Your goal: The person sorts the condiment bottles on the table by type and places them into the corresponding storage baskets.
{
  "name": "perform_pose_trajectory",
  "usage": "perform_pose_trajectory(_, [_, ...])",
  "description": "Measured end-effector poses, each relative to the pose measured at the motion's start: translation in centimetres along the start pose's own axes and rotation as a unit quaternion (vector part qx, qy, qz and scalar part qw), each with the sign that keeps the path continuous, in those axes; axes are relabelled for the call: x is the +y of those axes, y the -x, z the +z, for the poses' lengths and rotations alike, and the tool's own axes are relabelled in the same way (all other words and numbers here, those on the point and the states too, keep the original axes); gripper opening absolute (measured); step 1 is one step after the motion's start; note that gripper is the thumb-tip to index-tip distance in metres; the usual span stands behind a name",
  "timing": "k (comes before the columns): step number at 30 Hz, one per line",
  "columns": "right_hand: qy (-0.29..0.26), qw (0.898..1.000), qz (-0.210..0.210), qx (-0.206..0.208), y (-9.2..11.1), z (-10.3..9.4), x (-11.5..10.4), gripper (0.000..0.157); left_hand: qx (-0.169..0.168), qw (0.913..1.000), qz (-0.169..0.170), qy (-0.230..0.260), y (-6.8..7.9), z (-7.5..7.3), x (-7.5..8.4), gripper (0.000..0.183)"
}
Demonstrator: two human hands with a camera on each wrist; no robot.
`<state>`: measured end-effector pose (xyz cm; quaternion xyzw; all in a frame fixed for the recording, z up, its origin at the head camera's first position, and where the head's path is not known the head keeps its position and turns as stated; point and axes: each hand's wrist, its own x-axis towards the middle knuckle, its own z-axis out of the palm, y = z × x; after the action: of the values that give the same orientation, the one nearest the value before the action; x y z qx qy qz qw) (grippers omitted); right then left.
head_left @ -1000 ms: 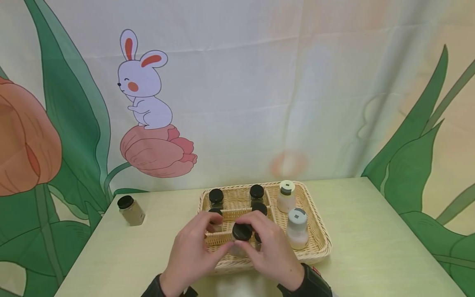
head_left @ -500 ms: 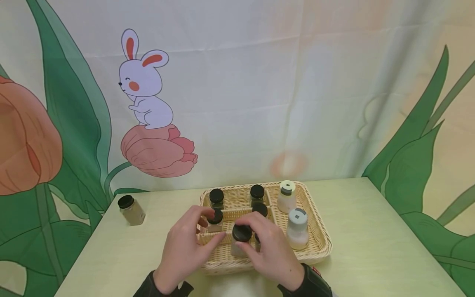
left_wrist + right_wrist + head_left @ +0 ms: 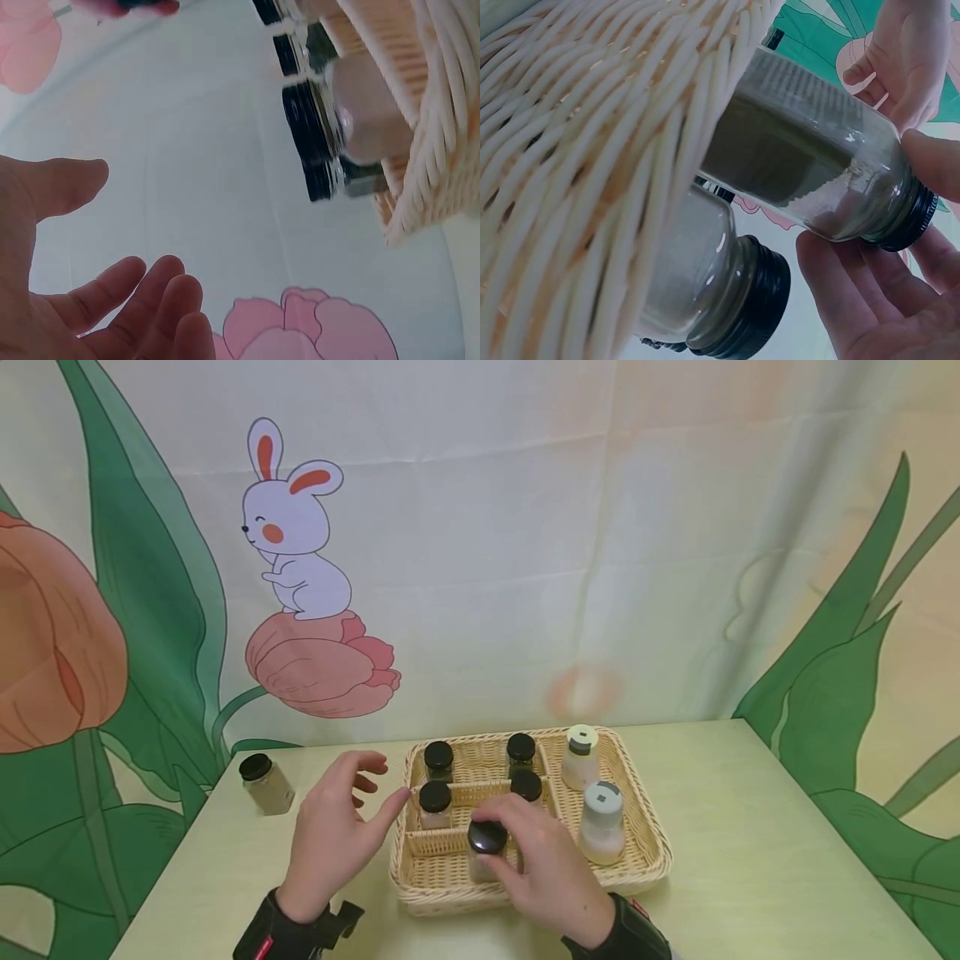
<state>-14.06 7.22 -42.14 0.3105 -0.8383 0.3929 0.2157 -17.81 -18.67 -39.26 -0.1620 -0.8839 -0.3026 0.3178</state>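
My right hand (image 3: pixel 551 868) holds a black-lidded glass spice jar (image 3: pixel 486 839) near its top, thumb on one side and fingers on the other. The jar stands upright in the front compartment of a wicker basket (image 3: pixel 442 906); in the right wrist view pale powder shows inside the jar (image 3: pixel 810 150). Beside it in that view is another black-lidded jar (image 3: pixel 705 277), which my right hand hides in the head view. My left hand (image 3: pixel 330 831) is off the basket's left side, thumb and fingers apart, holding nothing. Nearest to it in the basket is a jar of pale powder (image 3: pixel 435 806).
More black-lidded jars, such as the back-left jar (image 3: pixel 438 760), stand in the basket's divided compartments. Its right section holds a yellow-topped bottle (image 3: pixel 580 760) and a grey-topped bottle (image 3: pixel 602 827). Another black-lidded jar (image 3: pixel 268 787) stands on the table (image 3: pixel 750 852) at the far left.
My left hand has let go of the spice jar and moved left, away from the basket. My right hand stays on the jar.
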Motion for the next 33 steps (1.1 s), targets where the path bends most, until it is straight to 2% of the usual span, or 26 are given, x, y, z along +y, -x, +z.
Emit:
perform_pose_trajectory(14, [-0.009, 1.0, -0.026, -0.015, 0.1, 0.4, 0.2, 0.036, 0.017, 0.9964, -0.072, -0.041, -1.2, -1.4, -2.8, 0.049])
perform_pose_trajectory(25, [-0.008, 0.999, -0.036, -0.018, 0.1, 0.6, 0.4, 0.037, 0.03, 0.9942, -0.075, -0.071, -1.4, -1.8, -4.0, 0.048])
perform_pose_trajectory(33, [-0.002, 0.999, -0.037, -0.022, 0.2, 0.8, 0.4, 0.039, 0.041, 0.9919, -0.081, -0.088, -1.5, -1.8, -5.5, 0.046])
